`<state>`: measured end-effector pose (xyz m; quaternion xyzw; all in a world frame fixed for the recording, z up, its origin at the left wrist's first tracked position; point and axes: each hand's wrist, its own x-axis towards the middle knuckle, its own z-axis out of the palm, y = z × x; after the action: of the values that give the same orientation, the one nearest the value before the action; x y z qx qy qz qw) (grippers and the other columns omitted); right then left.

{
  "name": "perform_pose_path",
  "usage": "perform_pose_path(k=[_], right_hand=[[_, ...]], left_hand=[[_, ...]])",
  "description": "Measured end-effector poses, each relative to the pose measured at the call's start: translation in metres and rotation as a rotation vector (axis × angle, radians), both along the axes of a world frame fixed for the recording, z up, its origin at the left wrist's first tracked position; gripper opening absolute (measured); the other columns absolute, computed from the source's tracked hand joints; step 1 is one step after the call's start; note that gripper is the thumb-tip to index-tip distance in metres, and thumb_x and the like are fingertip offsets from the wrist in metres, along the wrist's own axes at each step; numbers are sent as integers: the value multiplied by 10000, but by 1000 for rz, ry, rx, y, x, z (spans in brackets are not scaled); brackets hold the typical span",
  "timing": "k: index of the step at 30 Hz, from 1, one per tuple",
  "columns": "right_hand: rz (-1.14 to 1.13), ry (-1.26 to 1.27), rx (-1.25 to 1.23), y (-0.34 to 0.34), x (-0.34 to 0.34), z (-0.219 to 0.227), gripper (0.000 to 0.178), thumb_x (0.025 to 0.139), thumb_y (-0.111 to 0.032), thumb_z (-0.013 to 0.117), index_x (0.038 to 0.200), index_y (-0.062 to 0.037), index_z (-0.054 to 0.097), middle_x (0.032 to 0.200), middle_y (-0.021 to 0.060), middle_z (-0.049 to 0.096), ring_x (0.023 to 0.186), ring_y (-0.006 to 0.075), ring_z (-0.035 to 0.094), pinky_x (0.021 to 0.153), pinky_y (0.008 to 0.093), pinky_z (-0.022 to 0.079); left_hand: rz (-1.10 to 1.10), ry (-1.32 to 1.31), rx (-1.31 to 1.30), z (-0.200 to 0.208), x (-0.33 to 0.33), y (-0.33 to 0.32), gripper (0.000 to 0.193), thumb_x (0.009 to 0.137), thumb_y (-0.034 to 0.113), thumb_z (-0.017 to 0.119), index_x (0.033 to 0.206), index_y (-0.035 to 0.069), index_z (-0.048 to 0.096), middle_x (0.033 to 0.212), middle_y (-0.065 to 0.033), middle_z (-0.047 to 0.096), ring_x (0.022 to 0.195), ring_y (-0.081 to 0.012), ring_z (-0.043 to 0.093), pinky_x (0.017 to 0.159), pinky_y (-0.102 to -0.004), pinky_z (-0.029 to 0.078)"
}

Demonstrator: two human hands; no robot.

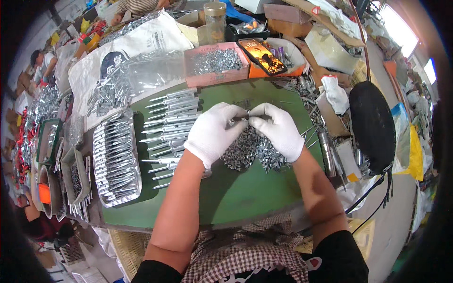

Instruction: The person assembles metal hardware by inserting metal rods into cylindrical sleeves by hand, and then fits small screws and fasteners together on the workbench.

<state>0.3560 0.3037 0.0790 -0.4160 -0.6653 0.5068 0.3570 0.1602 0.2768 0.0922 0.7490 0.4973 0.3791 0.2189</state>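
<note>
My left hand and my right hand, both in white gloves, meet fingertip to fingertip over the green tabletop. Between their pinched fingers is a small dark metal part, mostly hidden. Below and between the hands lies a heap of small grey metal fittings. Just left of my left hand, a column of slim metal rods with thick sleeve-like bodies lies side by side, thin tips toward the left. My left hand covers some of their right ends.
Left stands a silver tray of similar rods. Behind are a pink box of small metal parts, a phone on an orange box and a lidded jar. A black oval pad rises at right. Other people sit far left.
</note>
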Motion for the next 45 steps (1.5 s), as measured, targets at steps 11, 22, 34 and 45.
perform_pose_path(k=[11,22,34,45], right_hand=[[-67,14,192,-5,-3,-10,146,903,-126,647,1002,-25,615,894,66,648,775,170,626,703,326,504],[-121,-180,279,1,4,-5,150,885,-104,630,1011,-24,635,937,114,661,850,232,652,785,338,512],[-76,-357,398,-2,20,13,116,824,-185,675,897,-95,682,869,91,645,797,252,638,757,342,515],[63,-653,544,19,17,16,149,797,-195,611,858,-98,706,886,120,657,900,331,618,829,434,479]], left_hand=[[126,-72,-130,3,17,-4,140,845,118,661,951,27,655,899,-155,654,788,-296,647,723,-364,514],[174,207,45,-12,19,-2,207,830,130,676,1017,44,655,948,-144,638,861,-338,628,756,-398,509],[-13,292,-187,11,0,-15,188,820,214,613,898,48,653,871,-175,665,825,-352,647,745,-427,515],[169,187,-7,9,-15,-11,168,871,178,592,963,61,670,862,-167,674,802,-355,647,731,-415,511]])
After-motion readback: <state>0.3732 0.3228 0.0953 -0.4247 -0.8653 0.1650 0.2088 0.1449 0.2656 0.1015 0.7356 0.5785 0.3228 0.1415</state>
